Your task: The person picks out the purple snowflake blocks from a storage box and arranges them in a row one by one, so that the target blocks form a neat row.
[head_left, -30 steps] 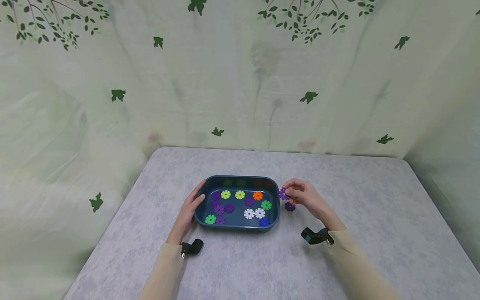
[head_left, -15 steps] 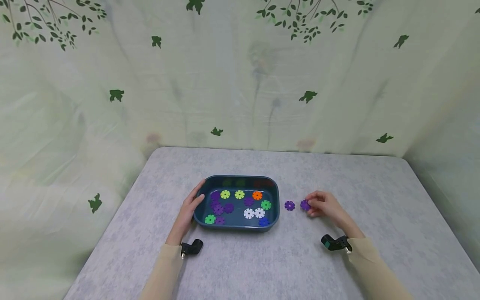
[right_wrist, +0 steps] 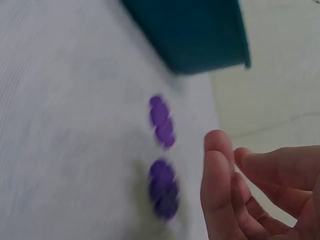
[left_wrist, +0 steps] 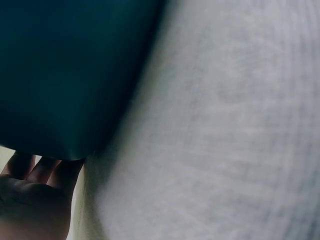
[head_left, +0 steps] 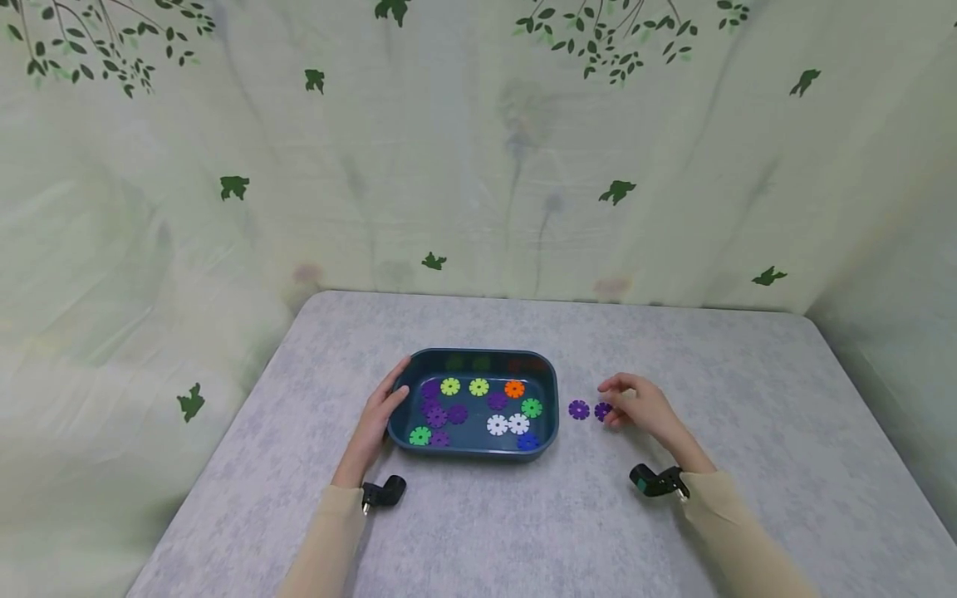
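Observation:
My left hand [head_left: 379, 414] grips the left end of a dark teal rectangular tray [head_left: 471, 455], its thumb over the rim. In the left wrist view, its fingers [left_wrist: 62, 175] lie against the tray's outer wall [left_wrist: 65, 90]. Inside the tray are several notched plastic discs in purple, yellow, green, white, blue and one orange [head_left: 514, 389]. To the tray's right, two purple notched discs lie side by side on the table: a nearer-to-tray disc [head_left: 579, 409] and a second disc [head_left: 602, 411], partly behind my fingertips. My right hand [head_left: 635, 405] hovers there, fingers loosely bent, holding nothing.
The grey mottled table [head_left: 478, 531] extends around the tray. A pale curtain [head_left: 478, 166] with leaf prints hangs behind the table and along its sides. Wrist cameras, such as the right one [head_left: 654, 480], stick out from both wrists.
My right hand carried a purple disc rightward from beside the tray and let it go on the table next to the other purple disc. The left hand and tray stayed put.

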Tool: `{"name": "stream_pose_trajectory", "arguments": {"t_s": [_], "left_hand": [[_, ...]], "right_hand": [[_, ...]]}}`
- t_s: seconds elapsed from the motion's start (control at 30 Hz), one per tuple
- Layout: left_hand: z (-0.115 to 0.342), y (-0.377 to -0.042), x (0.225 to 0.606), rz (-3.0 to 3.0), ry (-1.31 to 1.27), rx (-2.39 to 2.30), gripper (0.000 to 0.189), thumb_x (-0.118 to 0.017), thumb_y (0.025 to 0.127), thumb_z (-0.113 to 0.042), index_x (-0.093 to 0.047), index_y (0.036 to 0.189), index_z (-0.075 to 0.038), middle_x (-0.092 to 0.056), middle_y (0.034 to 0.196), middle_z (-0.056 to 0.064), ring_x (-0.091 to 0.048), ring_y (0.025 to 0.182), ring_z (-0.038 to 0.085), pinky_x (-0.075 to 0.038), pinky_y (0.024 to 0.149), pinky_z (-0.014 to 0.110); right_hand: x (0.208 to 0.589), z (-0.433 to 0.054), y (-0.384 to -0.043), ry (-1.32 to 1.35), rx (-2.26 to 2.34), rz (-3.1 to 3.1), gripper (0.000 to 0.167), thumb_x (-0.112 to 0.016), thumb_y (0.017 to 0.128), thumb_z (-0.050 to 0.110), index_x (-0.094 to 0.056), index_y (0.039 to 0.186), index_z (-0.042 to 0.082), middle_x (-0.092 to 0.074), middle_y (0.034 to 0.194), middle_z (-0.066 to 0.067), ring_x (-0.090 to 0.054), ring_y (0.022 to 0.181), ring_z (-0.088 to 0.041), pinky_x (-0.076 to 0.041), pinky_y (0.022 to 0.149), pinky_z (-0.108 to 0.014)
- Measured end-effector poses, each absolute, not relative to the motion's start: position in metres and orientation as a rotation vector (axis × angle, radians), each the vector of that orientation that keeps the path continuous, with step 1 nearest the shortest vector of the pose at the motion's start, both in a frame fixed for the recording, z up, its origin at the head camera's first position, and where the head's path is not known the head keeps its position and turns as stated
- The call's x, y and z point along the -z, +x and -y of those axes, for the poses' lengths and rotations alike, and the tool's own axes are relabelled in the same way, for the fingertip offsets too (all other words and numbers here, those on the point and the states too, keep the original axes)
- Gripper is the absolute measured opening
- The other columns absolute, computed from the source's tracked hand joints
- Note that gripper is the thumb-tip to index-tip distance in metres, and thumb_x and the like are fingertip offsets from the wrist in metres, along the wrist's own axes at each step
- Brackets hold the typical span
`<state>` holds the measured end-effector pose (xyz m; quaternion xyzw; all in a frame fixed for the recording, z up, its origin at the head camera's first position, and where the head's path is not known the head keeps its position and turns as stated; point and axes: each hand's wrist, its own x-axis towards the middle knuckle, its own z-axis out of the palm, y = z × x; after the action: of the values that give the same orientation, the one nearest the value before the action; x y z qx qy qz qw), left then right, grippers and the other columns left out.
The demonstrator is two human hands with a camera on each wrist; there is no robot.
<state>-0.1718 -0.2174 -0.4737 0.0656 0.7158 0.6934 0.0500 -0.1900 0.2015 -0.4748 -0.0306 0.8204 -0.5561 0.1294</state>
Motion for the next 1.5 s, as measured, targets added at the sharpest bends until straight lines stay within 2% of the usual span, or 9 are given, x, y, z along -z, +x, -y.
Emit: {"name": "stream_pose_trajectory", "arguments": {"t_s": [0.17,0.4,0.53,0.63,0.77,0.93,1.23,1.5], "left_hand": [[0.217,-0.171,0.472,-2.185,0.190,-2.109,0.050,-0.042,0.103,-0.013,-0.029,0.151,-0.013,-0.022,0.156,0.004,-0.012,0.143,0.019,-0.008,0.114,0.047],[0.217,-0.171,0.472,-2.189,0.182,-2.106,0.050,-0.042,0.103,-0.013,-0.029,0.151,-0.013,-0.022,0.156,0.004,-0.012,0.143,0.020,-0.009,0.114,0.046],[0.218,-0.173,0.476,-2.193,0.189,-2.113,0.050,-0.042,0.103,-0.013,-0.029,0.152,-0.012,-0.022,0.156,0.005,-0.012,0.144,0.021,-0.008,0.114,0.049],[0.220,-0.177,0.486,-2.206,0.192,-2.115,0.050,-0.043,0.103,-0.015,-0.030,0.151,-0.015,-0.023,0.156,0.003,-0.013,0.143,0.019,-0.008,0.114,0.049],[0.223,-0.181,0.498,-2.236,0.189,-2.109,0.048,-0.044,0.103,-0.020,-0.034,0.150,-0.022,-0.027,0.155,-0.003,-0.016,0.142,0.014,-0.010,0.114,0.046],[0.223,-0.182,0.501,-2.261,0.200,-2.109,0.049,-0.046,0.103,-0.023,-0.034,0.150,-0.021,-0.028,0.154,-0.003,-0.018,0.142,0.013,-0.011,0.114,0.044],[0.223,-0.182,0.500,-2.273,0.186,-2.099,0.048,-0.044,0.103,-0.023,-0.034,0.150,-0.020,-0.026,0.155,0.000,-0.017,0.142,0.017,-0.010,0.114,0.046],[0.223,-0.182,0.500,-2.264,0.175,-2.104,0.048,-0.043,0.104,-0.023,-0.034,0.150,-0.021,-0.027,0.155,-0.002,-0.017,0.142,0.015,-0.010,0.114,0.045]], "right_hand": [[0.461,-0.181,-0.193,-0.215,1.783,-2.282,0.030,-0.052,0.099,0.011,-0.054,0.116,-0.013,-0.053,0.105,-0.032,-0.064,0.070,-0.022,-0.056,0.066,-0.032],[0.441,-0.134,-0.195,-0.255,1.886,-2.156,0.028,-0.054,0.098,0.012,-0.054,0.116,-0.010,-0.053,0.107,-0.028,-0.064,0.073,-0.024,-0.056,0.069,-0.032],[0.437,-0.106,-0.197,-0.317,1.894,-2.073,0.027,-0.054,0.098,0.011,-0.055,0.116,-0.009,-0.058,0.100,-0.021,-0.064,0.077,-0.033,-0.055,0.075,-0.043],[0.438,-0.085,-0.196,-0.373,1.896,-2.003,0.025,-0.055,0.097,0.009,-0.056,0.116,-0.007,-0.060,0.097,-0.019,-0.064,0.077,-0.034,-0.053,0.077,-0.051],[0.444,-0.058,-0.194,-0.441,1.854,-1.939,0.025,-0.055,0.097,0.007,-0.057,0.116,-0.008,-0.060,0.103,-0.026,-0.065,0.074,-0.027,-0.055,0.073,-0.046],[0.453,-0.029,-0.191,-0.474,1.759,-1.860,0.028,-0.053,0.099,0.008,-0.055,0.119,-0.010,-0.056,0.112,-0.031,-0.065,0.072,-0.022,-0.056,0.070,-0.035],[0.465,0.003,-0.190,-0.541,1.537,-1.852,0.025,-0.050,0.098,0.005,-0.060,0.118,-0.004,-0.061,0.113,-0.019,-0.063,0.077,-0.020,-0.055,0.074,-0.034],[0.470,0.011,-0.189,-0.637,1.362,-1.981,0.022,-0.052,0.094,0.000,-0.065,0.112,-0.001,-0.064,0.103,-0.008,-0.059,0.085,-0.017,-0.052,0.081,-0.033]]}}
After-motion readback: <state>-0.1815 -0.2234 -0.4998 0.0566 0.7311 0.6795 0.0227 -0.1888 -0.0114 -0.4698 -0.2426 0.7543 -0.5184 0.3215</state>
